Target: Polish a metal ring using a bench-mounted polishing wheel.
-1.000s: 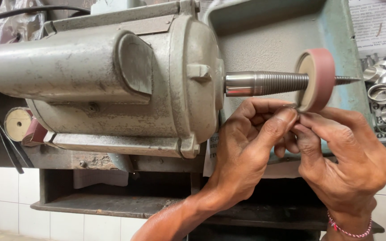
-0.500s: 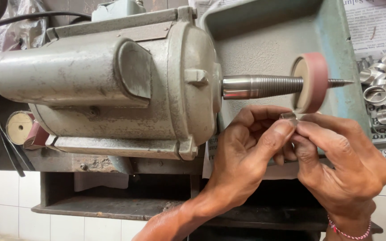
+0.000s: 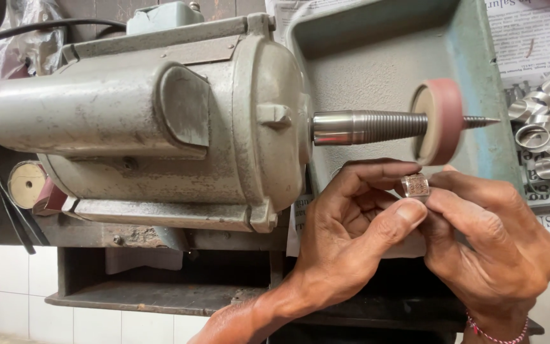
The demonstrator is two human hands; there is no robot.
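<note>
Your left hand (image 3: 345, 236) and right hand (image 3: 491, 242) pinch a small silver ring (image 3: 416, 185) between closed fingers, just below the pink buffing wheel (image 3: 439, 121), ready for polishing; next, press it up gently.

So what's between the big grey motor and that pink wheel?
In the head view, a tapered, threaded steel spindle runs from the motor through the pink wheel. Both hands, left hand and right hand, hold a small metal ring just below the wheel.
</note>
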